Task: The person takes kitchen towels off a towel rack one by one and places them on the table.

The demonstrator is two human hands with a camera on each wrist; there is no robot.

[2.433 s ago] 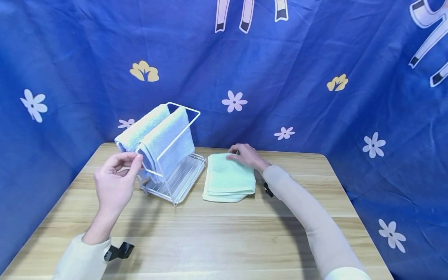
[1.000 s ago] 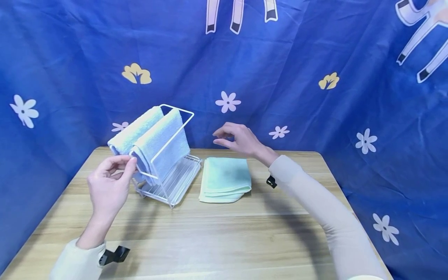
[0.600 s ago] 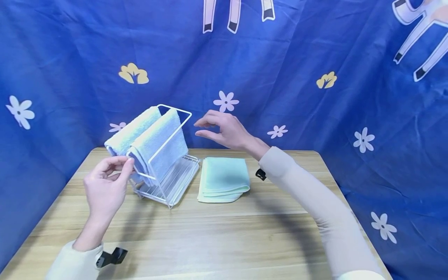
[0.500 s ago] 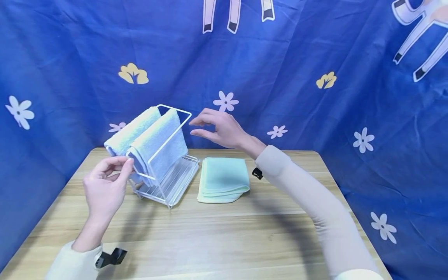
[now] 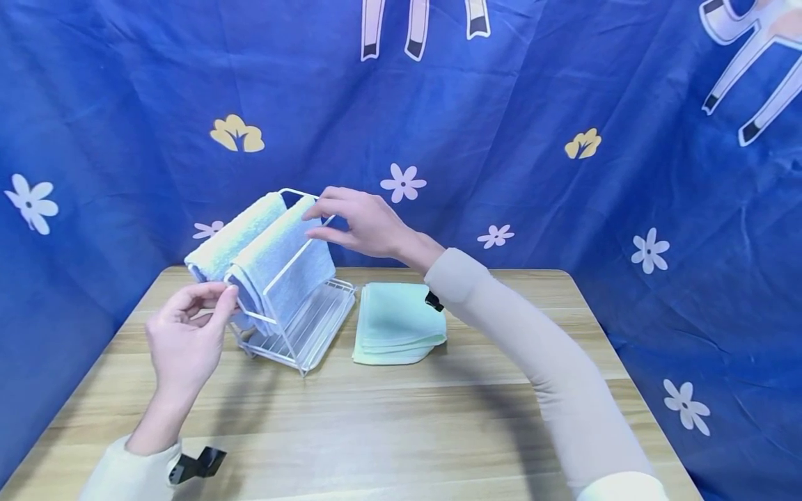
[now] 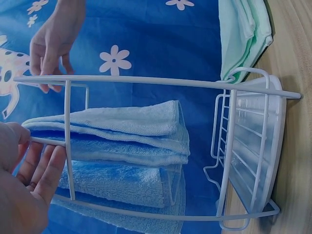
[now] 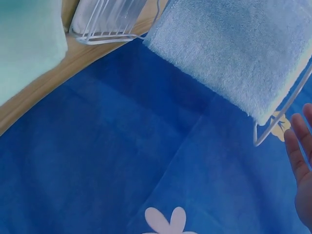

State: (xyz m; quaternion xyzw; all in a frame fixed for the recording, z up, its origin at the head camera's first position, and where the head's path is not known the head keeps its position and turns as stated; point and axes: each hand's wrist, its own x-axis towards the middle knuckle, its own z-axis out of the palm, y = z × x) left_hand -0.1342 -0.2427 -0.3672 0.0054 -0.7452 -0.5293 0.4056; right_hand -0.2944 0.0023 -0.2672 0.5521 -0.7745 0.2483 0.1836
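Note:
A white wire towel rack (image 6: pixel 146 80) stands on the table at the left in the head view. Two folded light-blue towels hang over its bars: the nearer towel (image 5: pixel 288 261) and the farther towel (image 5: pixel 237 235). My left hand (image 5: pixel 186 341) pinches the front end of a bar between thumb and fingers, as the left wrist view shows. My right hand (image 5: pixel 366 224) hovers at the rack's upper back corner, its fingers relaxed and apart from the thumb, holding nothing. In the head view its fingertips overlap the nearer towel's back edge.
A stack of folded mint-green cloths (image 5: pixel 397 320) lies on the wooden table (image 5: pixel 388 431) just right of the rack. The rack's base holds a clear tray (image 5: pixel 328 316). A blue patterned curtain (image 5: pixel 476 104) closes off the back and sides.
My right hand has lifted off the green cloths and moved up and left to the rack's upper back corner. My left hand keeps its pinch on the bar.

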